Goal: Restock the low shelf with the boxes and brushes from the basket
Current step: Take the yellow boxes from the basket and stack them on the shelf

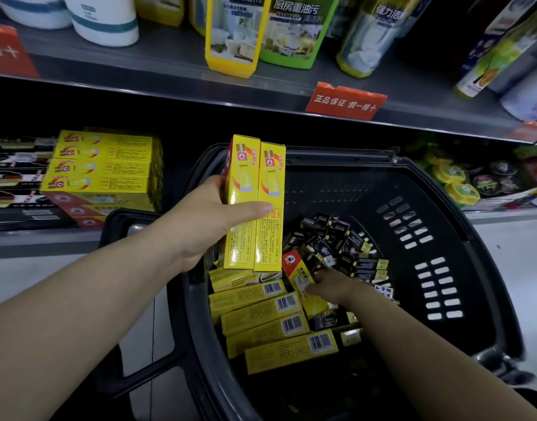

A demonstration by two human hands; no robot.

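My left hand (212,217) grips two long yellow boxes (256,205) side by side, upright above the black basket (443,238). My right hand (331,284) reaches down into the basket and holds another yellow box with a red end (300,278), tilted among the goods. Several more yellow boxes (261,317) lie stacked in the basket's near left part. Small black boxes (343,241) are piled behind my right hand. On the low shelf (33,238) at the left stands a stack of the same yellow boxes (106,171).
Black-and-white packs (15,174) sit left of the yellow stack on the low shelf. Round yellow-green tins (455,183) lie on the low shelf at the right. The upper shelf (170,65) carries cleaner bottles and a red price tag (346,101). The basket handle (130,375) lies at the near left.
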